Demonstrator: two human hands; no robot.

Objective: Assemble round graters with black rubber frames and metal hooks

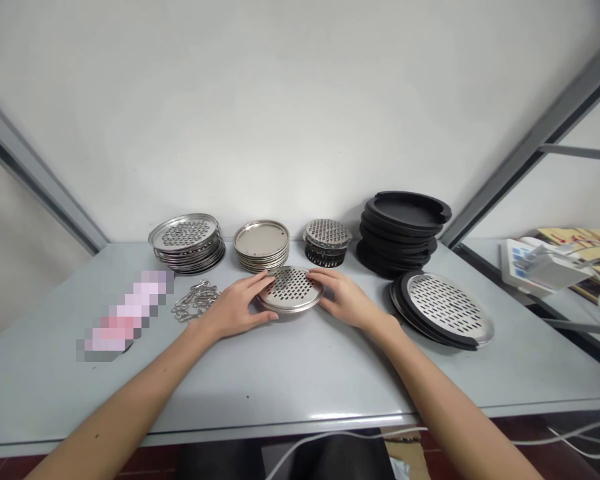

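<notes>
A round perforated metal disc [293, 288] with a raised rim rests on the table in front of me, and there may be another metal piece under it. At its left edge my left hand [243, 300] grips it, fingertips on top and thumb low at the near side. My right hand [347, 297] holds the opposite edge, fingers over the rim. Just behind it stand a stack of plain round metal lids [261, 239] and a stack of smaller perforated discs [328, 233]. A pile of metal hooks [196, 299] lies beside my left hand.
A stack of perforated rimmed plates [189, 235] stands at the back left, near a blurred-out item [125, 317]. Black round trays [405, 223] are stacked at the back right. Black rings with a perforated plate [445, 307] lie before them. A power strip [527, 265] sits beyond the frame.
</notes>
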